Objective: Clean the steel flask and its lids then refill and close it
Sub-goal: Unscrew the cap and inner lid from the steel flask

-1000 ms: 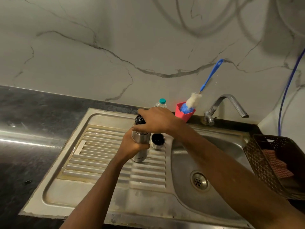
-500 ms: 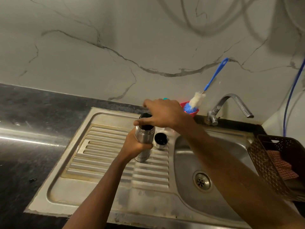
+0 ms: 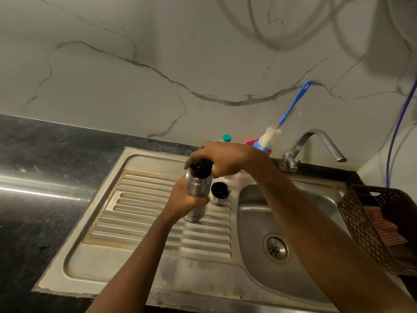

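The steel flask (image 3: 198,188) stands upright on the ribbed drainboard (image 3: 144,213) of the sink. My left hand (image 3: 185,199) grips its body from the left. My right hand (image 3: 225,158) reaches over from the right, its fingers curled round the black inner lid (image 3: 200,167) at the flask's mouth. The steel outer cap (image 3: 220,192) stands mouth up on the drainboard just right of the flask, touched by neither hand.
The sink basin (image 3: 259,222) with its drain (image 3: 275,248) lies to the right, under the tap (image 3: 316,145). A red cup (image 3: 267,150) with a blue bottle brush (image 3: 291,111) and a teal-capped bottle (image 3: 226,138) stand at the wall. A brown basket (image 3: 361,224) holding a cloth sits far right. Dark counter (image 3: 40,188) spreads left.
Both hands stay on the flask and its black lid; my right hand has shifted slightly round the lid. The view has moved a little.
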